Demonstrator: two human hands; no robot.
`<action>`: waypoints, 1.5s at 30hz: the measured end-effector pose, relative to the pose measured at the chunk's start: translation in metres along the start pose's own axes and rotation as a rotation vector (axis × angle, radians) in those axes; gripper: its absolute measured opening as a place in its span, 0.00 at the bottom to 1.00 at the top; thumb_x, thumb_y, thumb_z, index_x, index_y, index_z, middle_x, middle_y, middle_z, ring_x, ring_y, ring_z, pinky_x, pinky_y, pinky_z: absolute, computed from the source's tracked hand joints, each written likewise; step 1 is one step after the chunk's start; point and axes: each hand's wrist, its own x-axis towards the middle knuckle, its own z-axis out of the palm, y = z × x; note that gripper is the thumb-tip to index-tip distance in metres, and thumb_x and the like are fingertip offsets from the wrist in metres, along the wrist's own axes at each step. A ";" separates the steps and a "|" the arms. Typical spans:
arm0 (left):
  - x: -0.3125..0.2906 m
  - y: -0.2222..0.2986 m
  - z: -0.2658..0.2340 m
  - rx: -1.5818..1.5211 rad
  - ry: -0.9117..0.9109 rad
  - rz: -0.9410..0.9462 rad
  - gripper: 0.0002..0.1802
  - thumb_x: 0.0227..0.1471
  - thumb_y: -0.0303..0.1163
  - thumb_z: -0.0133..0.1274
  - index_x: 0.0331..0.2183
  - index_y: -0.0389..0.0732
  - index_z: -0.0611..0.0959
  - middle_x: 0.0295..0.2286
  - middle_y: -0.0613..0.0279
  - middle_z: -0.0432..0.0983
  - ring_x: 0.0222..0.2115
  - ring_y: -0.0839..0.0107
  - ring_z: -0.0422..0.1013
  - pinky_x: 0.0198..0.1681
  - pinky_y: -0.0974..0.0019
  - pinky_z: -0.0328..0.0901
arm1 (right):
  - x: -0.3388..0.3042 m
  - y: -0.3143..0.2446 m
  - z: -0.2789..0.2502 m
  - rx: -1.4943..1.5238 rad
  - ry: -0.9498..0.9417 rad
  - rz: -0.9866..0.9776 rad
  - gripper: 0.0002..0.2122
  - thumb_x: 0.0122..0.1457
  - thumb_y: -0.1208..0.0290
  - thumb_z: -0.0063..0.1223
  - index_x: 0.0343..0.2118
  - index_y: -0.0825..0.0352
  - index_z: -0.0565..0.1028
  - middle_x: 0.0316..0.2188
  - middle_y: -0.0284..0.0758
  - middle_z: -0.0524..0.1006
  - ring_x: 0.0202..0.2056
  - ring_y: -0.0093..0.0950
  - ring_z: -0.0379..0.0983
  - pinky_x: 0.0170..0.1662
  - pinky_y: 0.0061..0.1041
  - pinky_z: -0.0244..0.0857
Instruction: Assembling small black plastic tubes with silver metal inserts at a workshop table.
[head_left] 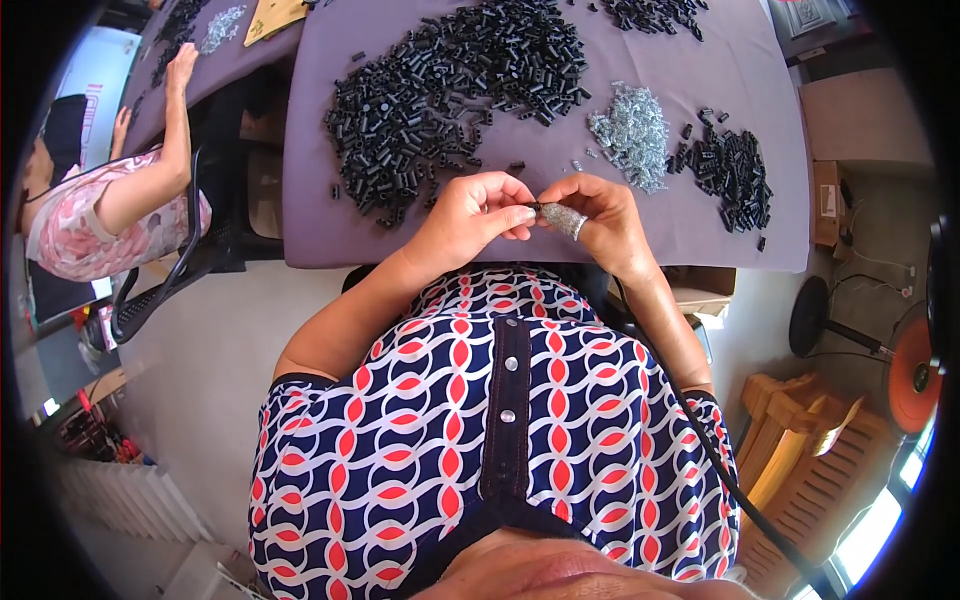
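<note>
My left hand (470,222) and my right hand (605,222) meet over the near edge of the table, fingertips almost touching. Both pinch a small dark part (537,206), mostly covered by the fingers, so its exact shape is unclear. A silvery, grainy-looking wrap (563,219) covers one finger of my right hand. Just beyond the hands spreads a large heap of short black cylindrical plastic pieces (440,95). Past my right hand lies a pile of small shiny silver or clear parts (632,135), with a smaller pile of black pieces (728,175) to its right.
A purple-grey cloth covers the table (310,170). More black pieces (655,14) lie at the far edge. To the left, another person (120,210) sits in a chair at a second table. On the right stand a fan (912,370), a cardboard box (828,205) and yellowish wooden furniture (800,430).
</note>
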 end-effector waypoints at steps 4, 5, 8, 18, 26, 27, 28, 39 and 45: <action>-0.002 -0.001 0.000 0.001 -0.005 0.014 0.08 0.58 0.25 0.55 0.40 0.32 0.81 0.32 0.62 0.80 0.31 0.76 0.77 0.37 0.73 0.72 | 0.001 -0.003 0.001 -0.061 -0.011 0.010 0.07 0.58 0.84 0.57 0.39 0.72 0.77 0.35 0.32 0.79 0.38 0.20 0.76 0.45 0.20 0.70; -0.002 -0.003 0.000 0.024 -0.003 0.012 0.08 0.58 0.25 0.55 0.40 0.32 0.81 0.32 0.62 0.80 0.31 0.76 0.77 0.37 0.73 0.72 | 0.001 -0.002 0.000 -0.064 -0.015 0.007 0.07 0.58 0.84 0.57 0.39 0.72 0.77 0.35 0.32 0.79 0.38 0.20 0.76 0.45 0.20 0.70; -0.004 -0.005 -0.002 0.040 -0.006 0.001 0.08 0.58 0.24 0.55 0.40 0.32 0.80 0.31 0.62 0.80 0.30 0.76 0.77 0.37 0.73 0.72 | 0.000 -0.003 0.002 -0.086 -0.039 0.012 0.07 0.57 0.85 0.58 0.39 0.71 0.77 0.35 0.30 0.78 0.39 0.19 0.75 0.46 0.20 0.69; -0.019 -0.012 -0.019 -0.358 0.099 -0.081 0.08 0.60 0.28 0.54 0.40 0.36 0.79 0.32 0.58 0.81 0.30 0.70 0.79 0.35 0.70 0.73 | 0.019 -0.037 0.014 -0.666 -0.178 -0.297 0.13 0.54 0.83 0.58 0.44 0.68 0.79 0.36 0.38 0.79 0.39 0.30 0.77 0.43 0.25 0.70; -0.024 -0.012 -0.031 -0.320 0.168 -0.007 0.07 0.60 0.27 0.54 0.41 0.35 0.79 0.33 0.58 0.81 0.30 0.71 0.78 0.36 0.69 0.73 | 0.052 -0.018 0.007 -1.057 -0.055 -0.314 0.13 0.49 0.79 0.57 0.39 0.66 0.78 0.35 0.40 0.76 0.38 0.43 0.75 0.41 0.38 0.70; -0.023 -0.012 -0.031 -0.324 0.168 -0.007 0.07 0.60 0.27 0.54 0.41 0.35 0.79 0.33 0.58 0.81 0.30 0.71 0.78 0.36 0.69 0.73 | 0.055 -0.015 0.009 -1.060 -0.057 -0.312 0.13 0.49 0.79 0.57 0.39 0.66 0.78 0.35 0.40 0.76 0.38 0.43 0.75 0.41 0.38 0.70; -0.022 -0.011 -0.030 -0.319 0.181 0.000 0.08 0.60 0.27 0.54 0.40 0.35 0.79 0.33 0.58 0.81 0.30 0.70 0.78 0.36 0.69 0.73 | 0.058 -0.011 0.010 -1.098 -0.064 -0.349 0.12 0.49 0.79 0.57 0.39 0.66 0.78 0.34 0.40 0.75 0.38 0.44 0.74 0.41 0.39 0.70; -0.013 -0.004 -0.019 -0.161 0.138 0.030 0.09 0.59 0.27 0.55 0.40 0.32 0.79 0.32 0.57 0.80 0.30 0.71 0.78 0.36 0.71 0.73 | 0.035 -0.028 0.018 -0.349 -0.062 -0.045 0.08 0.58 0.86 0.53 0.40 0.73 0.75 0.37 0.32 0.78 0.40 0.18 0.75 0.44 0.21 0.71; -0.010 0.000 -0.009 -0.119 0.115 0.037 0.08 0.59 0.26 0.55 0.40 0.32 0.80 0.32 0.58 0.81 0.29 0.72 0.78 0.35 0.72 0.72 | 0.024 -0.025 0.009 -0.145 -0.083 0.069 0.09 0.59 0.85 0.55 0.43 0.74 0.75 0.36 0.33 0.79 0.38 0.21 0.76 0.45 0.21 0.71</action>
